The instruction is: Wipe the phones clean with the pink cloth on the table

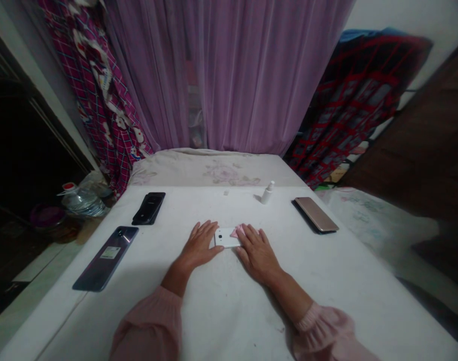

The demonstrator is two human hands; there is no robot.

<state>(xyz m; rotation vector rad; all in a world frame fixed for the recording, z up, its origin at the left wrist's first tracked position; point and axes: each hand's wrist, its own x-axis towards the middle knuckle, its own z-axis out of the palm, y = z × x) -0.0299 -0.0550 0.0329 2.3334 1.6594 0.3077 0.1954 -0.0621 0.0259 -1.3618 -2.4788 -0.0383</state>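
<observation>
A white phone (224,237) lies back up on the white table, its camera toward my left hand. My left hand (201,244) rests at the phone's left end, with the thumb along the near edge and the other fingers stretched beyond it. Over the phone's right part lies my right hand (257,250), pressing a pink cloth (238,230) onto it. Part of the cloth and the phone's right end are hidden under those fingers.
A white spray bottle (267,193) stands behind the hands. Stacked dark phones (149,208) and a large phone with a label (106,258) lie left; a gold phone (316,214) rests on a dark one at right.
</observation>
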